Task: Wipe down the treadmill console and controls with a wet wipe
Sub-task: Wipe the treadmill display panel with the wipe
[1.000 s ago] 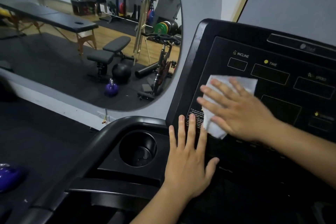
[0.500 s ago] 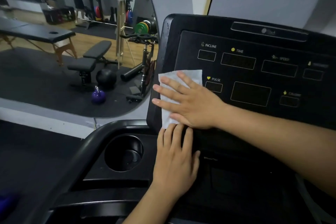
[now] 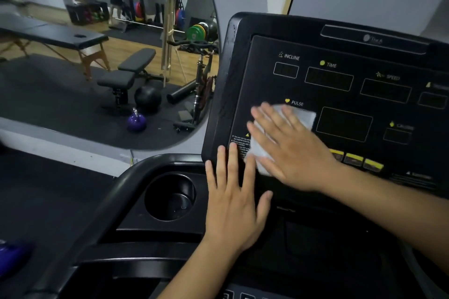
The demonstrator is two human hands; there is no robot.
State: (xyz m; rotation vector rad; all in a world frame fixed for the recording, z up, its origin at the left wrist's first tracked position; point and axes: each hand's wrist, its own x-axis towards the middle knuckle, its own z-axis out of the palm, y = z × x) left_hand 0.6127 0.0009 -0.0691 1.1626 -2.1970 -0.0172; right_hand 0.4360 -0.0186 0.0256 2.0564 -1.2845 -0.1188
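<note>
Gym mirror (image 3: 73,104) at 10 o'clock, treadmill console (image 3: 264,90) ahead: wet wipe (image 3: 302,116) pressed under flat, straight-fingered right hand (image 3: 291,150), slid toward 3 o'clock off the left edge to below PULSE label (image 3: 297,103), left hand (image 3: 233,204) flat at 7 o'clock; left strip likely done.

You're in a gym: a treadmill console (image 3: 264,90) faces you, and the wall mirror (image 3: 60,94) shows a weight bench (image 3: 126,73), kettlebell (image 3: 136,122), exercise bike (image 3: 201,80) and weight plates (image 3: 196,33).

Console (image 3: 267,85) black, yellow icons; wipe (image 3: 301,115) white; kettlebell (image 3: 136,122) purple; weight plate (image 3: 195,33) green.
</note>
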